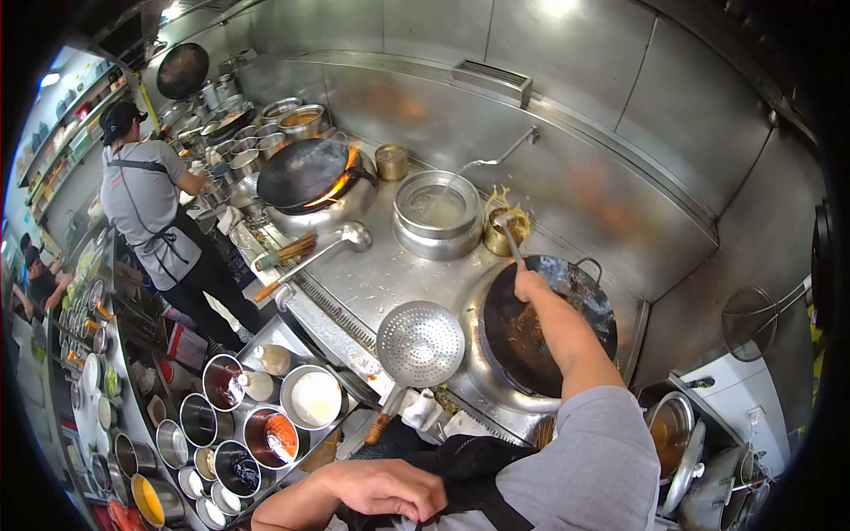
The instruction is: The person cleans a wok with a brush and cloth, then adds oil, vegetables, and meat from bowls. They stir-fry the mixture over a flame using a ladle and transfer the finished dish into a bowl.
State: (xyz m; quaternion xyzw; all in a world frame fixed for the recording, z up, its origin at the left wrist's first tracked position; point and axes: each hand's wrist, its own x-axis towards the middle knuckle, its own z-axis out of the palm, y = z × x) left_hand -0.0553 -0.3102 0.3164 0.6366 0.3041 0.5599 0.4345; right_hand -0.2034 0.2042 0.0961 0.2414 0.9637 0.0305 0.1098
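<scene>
The right hand (pixel 532 285) grips the ladle (pixel 513 245) by its handle; the ladle's head, at the mouth of the can (pixel 498 242), is hard to make out among pale strands (pixel 519 215). Nearer, the wok (pixel 509 314) sits on the right, partly hidden by the forearm, its dark food (pixel 529 334) indistinct. The left hand (pixel 387 488) curls at the near edge; whether it holds anything cannot be told.

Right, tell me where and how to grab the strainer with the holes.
Take the wooden grip of the strainer, coming from the body side, probably with the left hand: the grip points back toward the wearer, while the wide round part lies farther off. The right hand holds another tool.
</scene>
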